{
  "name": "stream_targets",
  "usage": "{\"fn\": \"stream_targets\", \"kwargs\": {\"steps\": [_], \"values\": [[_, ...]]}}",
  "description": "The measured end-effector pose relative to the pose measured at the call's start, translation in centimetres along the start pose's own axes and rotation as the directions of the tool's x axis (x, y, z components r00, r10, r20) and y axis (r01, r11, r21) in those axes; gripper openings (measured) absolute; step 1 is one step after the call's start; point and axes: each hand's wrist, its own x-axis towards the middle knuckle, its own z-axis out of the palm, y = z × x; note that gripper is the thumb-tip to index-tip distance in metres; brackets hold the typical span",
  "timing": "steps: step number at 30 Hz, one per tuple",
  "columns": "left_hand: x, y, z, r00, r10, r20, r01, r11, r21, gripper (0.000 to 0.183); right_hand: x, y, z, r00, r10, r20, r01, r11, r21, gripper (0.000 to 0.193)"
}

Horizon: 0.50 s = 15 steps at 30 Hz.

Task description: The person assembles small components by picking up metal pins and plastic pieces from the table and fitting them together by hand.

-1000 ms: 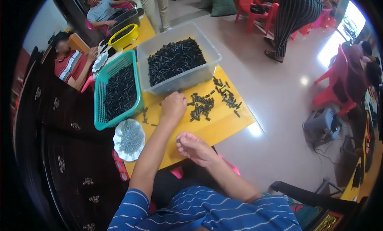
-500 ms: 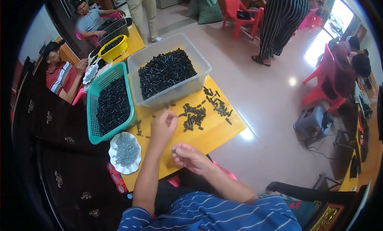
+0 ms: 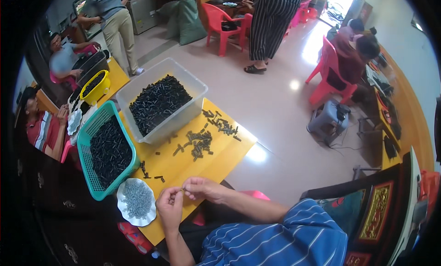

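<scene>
In the lower middle of the frame we bring our two hands together over the near edge of the yellow table [image 3: 220, 161]. Our right hand [image 3: 203, 189] has its thumb and forefinger pinched around a small dark piece [image 3: 183, 189], too small for us to make out its form. Our left hand [image 3: 170, 208] meets it there with fingers bent and thumb raised; we cannot tell whether its fingertips grip the piece too or only touch it.

Just left of our left hand we see the white scalloped plate [image 3: 121, 204], heaped with small silver-grey pieces [image 3: 137, 198]. Above the plate, at the left of the frame, stands the teal basket [image 3: 86, 167] with its load of short black pieces [image 3: 110, 153]. Beside it, higher and nearer the centre, the clear plastic bin [image 3: 181, 117] holds many more black pieces [image 3: 160, 103].

Loose on the table, right of centre, we have a dark pile [image 3: 200, 143] and a looser cluster [image 3: 223, 125] near the far right edge; a few stray pieces [image 3: 146, 170] lie between basket and hands.

At upper left we find a yellow tub [image 3: 104, 88] and a seated person in a red striped shirt [image 3: 46, 130]; at right, a grey stool [image 3: 329, 120] on the floor.
</scene>
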Motion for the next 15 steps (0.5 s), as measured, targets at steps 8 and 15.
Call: {"fn": "stream_targets", "kwargs": {"steps": [8,15], "values": [[-0.9,0.3,-0.3,1.000,0.006,-0.006,-0.006,0.999,-0.045,0.009,-1.2,0.2,0.9,0.999,-0.035,-0.032,0.032,0.996,-0.084,0.020],[-1.2,1.3,-0.8,0.994,0.090,0.054,-0.095,0.991,0.093,0.009,-1.7,0.4,0.9,0.999,-0.048,0.007,0.048,0.985,-0.167,0.019]]}}
